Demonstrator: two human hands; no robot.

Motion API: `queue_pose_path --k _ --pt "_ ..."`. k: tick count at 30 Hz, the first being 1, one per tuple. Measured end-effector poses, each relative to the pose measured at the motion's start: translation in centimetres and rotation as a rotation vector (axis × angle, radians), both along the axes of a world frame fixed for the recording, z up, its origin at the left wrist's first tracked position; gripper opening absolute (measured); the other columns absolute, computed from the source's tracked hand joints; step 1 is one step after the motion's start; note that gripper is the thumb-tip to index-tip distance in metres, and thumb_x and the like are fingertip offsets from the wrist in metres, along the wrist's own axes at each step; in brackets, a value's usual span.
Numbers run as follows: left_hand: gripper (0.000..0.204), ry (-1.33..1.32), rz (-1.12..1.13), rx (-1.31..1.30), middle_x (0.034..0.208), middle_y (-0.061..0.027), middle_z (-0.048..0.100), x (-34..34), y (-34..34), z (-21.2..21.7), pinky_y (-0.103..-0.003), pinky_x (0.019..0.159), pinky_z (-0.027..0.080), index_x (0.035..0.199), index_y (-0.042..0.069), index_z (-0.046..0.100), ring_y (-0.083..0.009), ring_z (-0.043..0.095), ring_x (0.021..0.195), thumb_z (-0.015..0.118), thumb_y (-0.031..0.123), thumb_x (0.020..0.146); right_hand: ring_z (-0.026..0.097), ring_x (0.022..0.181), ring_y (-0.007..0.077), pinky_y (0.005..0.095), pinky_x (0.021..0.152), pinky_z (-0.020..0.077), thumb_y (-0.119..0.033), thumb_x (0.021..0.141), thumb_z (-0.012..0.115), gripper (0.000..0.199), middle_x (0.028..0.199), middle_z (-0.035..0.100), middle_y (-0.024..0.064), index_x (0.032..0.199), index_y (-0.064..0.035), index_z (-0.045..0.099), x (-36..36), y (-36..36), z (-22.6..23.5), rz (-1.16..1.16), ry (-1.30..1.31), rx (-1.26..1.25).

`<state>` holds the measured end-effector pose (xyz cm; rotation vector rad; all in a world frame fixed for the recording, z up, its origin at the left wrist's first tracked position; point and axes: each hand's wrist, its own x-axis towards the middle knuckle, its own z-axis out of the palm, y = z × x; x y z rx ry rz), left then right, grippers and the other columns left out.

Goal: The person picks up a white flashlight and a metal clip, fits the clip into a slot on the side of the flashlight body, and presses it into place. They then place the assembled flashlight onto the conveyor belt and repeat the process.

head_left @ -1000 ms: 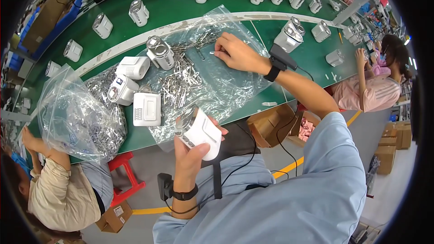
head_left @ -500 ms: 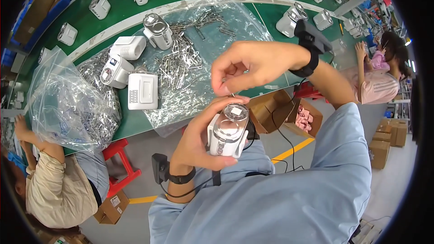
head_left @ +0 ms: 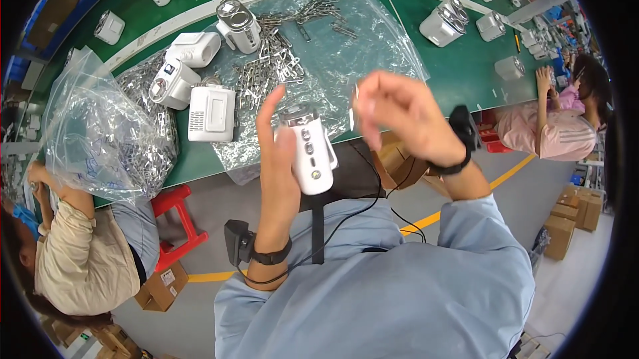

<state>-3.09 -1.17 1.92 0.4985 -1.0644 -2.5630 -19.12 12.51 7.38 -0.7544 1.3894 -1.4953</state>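
My left hand (head_left: pixel 279 159) holds a white handheld device (head_left: pixel 307 149) upright in front of my chest; its metal top end faces the table and small buttons run down its side. My right hand (head_left: pixel 398 114), blurred, hovers just right of the device with fingers pinched on a small thin metal part (head_left: pixel 352 117). On the green table (head_left: pixel 459 69) lies a clear plastic sheet (head_left: pixel 346 46) strewn with several loose metal clips (head_left: pixel 269 69).
Three white devices (head_left: pixel 193 86) stand left of the sheet and another (head_left: pixel 238 25) stands behind it. A clear bag of metal parts (head_left: pixel 110 136) sits at the table's left. More white devices line the far side. Seated people work at left and right; a red stool (head_left: pixel 176 216) stands below.
I tilted the device from top-facing-me to side-on and raised it. My right hand moved from above its top out to the right.
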Motion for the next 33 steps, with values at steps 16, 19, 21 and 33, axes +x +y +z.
queue_pose_path --k 16,19,21,33 --pt "0.031 -0.214 0.177 -0.418 0.101 -0.0074 0.057 -1.4 1.8 0.2 -0.025 0.076 0.046 0.125 0.007 0.047 -0.0101 0.055 0.089 0.058 0.018 0.099 0.058 0.072 0.0083 0.0235 0.058 0.0513 -0.004 0.097 0.059 0.011 0.088 0.056 0.0046 0.093 0.0038 0.052 4.3 -0.4 -2.7 -0.146 0.443 0.085" --pt "0.032 -0.217 0.169 -0.383 0.099 -0.0088 0.057 -1.4 2.0 0.0 -0.026 0.074 0.048 0.122 0.006 0.046 -0.0110 0.057 0.086 0.061 0.014 0.095 0.059 0.073 0.0088 0.0227 0.057 0.0503 -0.006 0.096 0.061 0.013 0.087 0.055 0.0053 0.094 0.0028 0.051 4.5 -0.1 -3.5 -0.108 0.459 0.105" --pt "0.033 -0.219 0.166 -0.363 0.098 -0.0094 0.057 -1.5 2.0 -0.2 -0.026 0.073 0.048 0.121 0.006 0.046 -0.0115 0.058 0.085 0.063 0.012 0.093 0.059 0.073 0.0090 0.0223 0.057 0.0499 -0.007 0.095 0.062 0.015 0.087 0.055 0.0056 0.095 0.0024 0.050 4.3 0.1 -4.2 -0.089 0.466 0.116" --pt "0.040 0.022 0.449 -0.061 0.108 -0.0184 0.059 -2.7 4.3 -1.5 -0.034 0.088 0.049 0.122 0.006 0.035 -0.0238 0.062 0.102 0.060 0.005 0.090 0.057 0.107 0.0167 0.0325 0.096 0.0452 -0.019 0.098 0.058 0.038 0.123 0.054 0.0129 0.129 -0.0022 0.044 10.3 -1.4 -6.9 -0.453 0.051 -0.107"
